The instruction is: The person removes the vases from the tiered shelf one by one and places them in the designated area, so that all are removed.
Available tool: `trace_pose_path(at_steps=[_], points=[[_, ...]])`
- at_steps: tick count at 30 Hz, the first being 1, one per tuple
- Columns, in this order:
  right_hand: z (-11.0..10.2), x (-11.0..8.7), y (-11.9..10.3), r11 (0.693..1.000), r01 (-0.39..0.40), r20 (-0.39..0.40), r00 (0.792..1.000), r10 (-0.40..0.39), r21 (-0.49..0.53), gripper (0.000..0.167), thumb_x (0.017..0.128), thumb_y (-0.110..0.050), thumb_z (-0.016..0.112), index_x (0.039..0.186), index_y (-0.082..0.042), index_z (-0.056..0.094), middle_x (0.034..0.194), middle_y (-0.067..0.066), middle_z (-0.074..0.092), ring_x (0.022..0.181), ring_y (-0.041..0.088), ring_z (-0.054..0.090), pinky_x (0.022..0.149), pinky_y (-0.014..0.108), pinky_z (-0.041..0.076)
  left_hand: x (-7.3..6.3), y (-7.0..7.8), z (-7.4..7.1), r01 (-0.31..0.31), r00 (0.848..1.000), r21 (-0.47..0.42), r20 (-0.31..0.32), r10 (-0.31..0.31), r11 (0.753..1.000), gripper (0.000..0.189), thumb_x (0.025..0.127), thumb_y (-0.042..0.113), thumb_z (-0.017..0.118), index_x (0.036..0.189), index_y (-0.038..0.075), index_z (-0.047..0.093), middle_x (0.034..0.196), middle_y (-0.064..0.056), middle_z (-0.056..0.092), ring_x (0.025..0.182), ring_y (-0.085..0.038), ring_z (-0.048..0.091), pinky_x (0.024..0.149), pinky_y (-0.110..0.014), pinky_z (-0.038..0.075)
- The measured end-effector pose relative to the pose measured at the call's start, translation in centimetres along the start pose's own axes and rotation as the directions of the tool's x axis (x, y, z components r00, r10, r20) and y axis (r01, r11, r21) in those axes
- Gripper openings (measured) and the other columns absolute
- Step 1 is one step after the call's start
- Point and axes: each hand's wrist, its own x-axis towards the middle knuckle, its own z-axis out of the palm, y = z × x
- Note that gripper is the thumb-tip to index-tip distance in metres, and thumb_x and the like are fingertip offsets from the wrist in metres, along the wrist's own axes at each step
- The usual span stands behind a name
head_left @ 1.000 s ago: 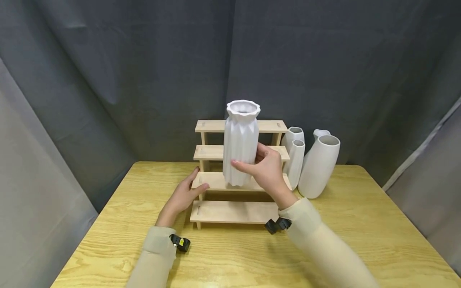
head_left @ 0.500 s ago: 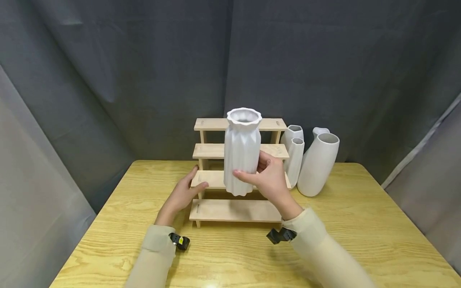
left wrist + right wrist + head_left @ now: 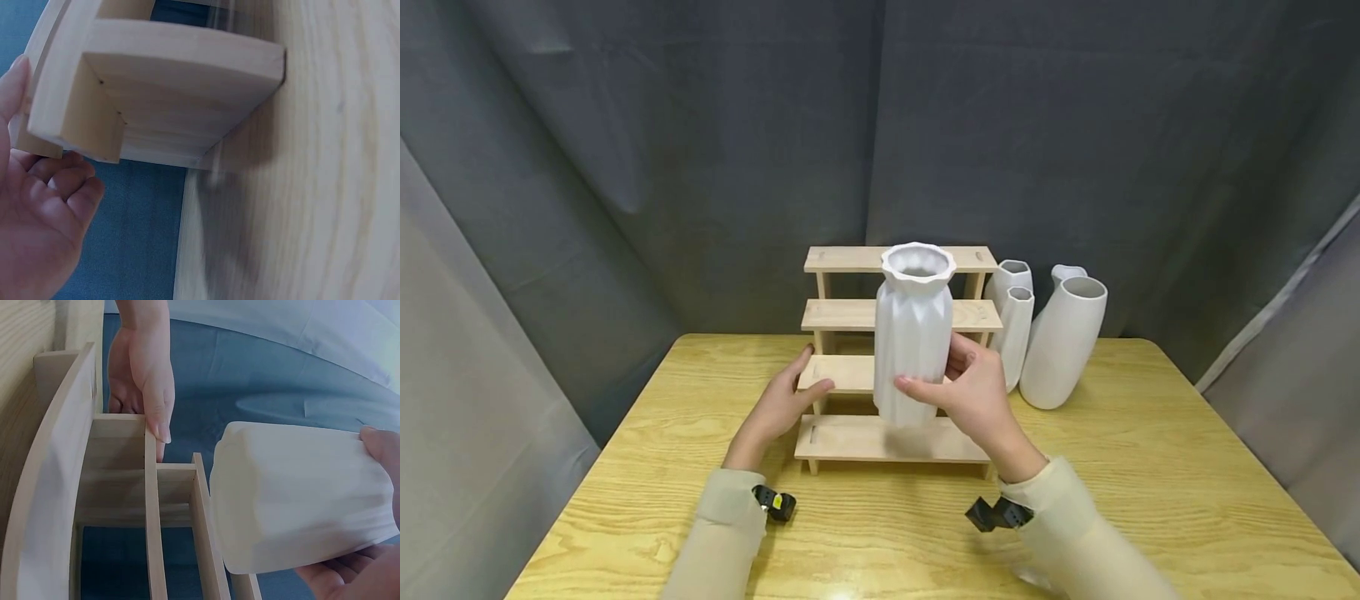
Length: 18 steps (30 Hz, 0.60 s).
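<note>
A white ribbed vase with a scalloped rim (image 3: 913, 342) is held upright by my right hand (image 3: 981, 396), thumb across its front and fingers round its right side. It overlaps the lower steps of the pale wooden tiered stand (image 3: 850, 439) in the head view. From the right wrist, the vase's base (image 3: 234, 494) faces the steps, apart from the lowest board (image 3: 47, 481). My left hand (image 3: 778, 408) grips the left end of the stand's second-lowest step, thumb on top. The left wrist view shows its fingers (image 3: 69, 178) curled beside the wood.
Behind the stand's right end, several white vases stand close together: a wide smooth one (image 3: 1063, 346), a slim faceted one (image 3: 1015, 342) and others partly hidden. A yellow wood-grain table (image 3: 1150, 467) lies under everything. A dark grey curtain (image 3: 737, 150) hangs at the back.
My right hand has brought the ribbed vase lower and slightly right, from before the third tier down toward the lowest step. The left hand keeps its grip on the stand.
</note>
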Motion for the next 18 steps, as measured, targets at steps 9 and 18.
trace_pose_path(at_steps=[9,18], points=[[-0.3,-1.4,-0.5,1.0,-0.012,0.009,1.0,0.012,0.017,0.06,0.067,-0.009,0.093,0.12,0.0,0.066,0.109,0.013,0.071,0.096,0.025,0.07,0.082,0.036,0.058,0.1,-0.2,0.1,-0.015,1.0,0.015,0.0,0.015,1.0,0.089,0.093,0.055,0.061,0.16,0.016,0.016,0.163,-0.001,0.015,0.148,-0.022,0.013,0.118,-0.048,0.019],[-0.6,-2.9,-1.1,1.0,-0.014,0.013,1.0,0.014,0.02,0.06,0.066,-0.007,0.093,0.12,-0.001,0.067,0.109,0.013,0.071,0.094,0.026,0.071,0.08,0.037,0.058,0.2,-0.4,0.1,-0.02,1.0,0.024,-0.001,0.02,1.0,0.089,0.093,0.056,0.06,0.16,0.016,0.016,0.163,0.0,0.015,0.148,-0.022,0.014,0.117,-0.048,0.019]])
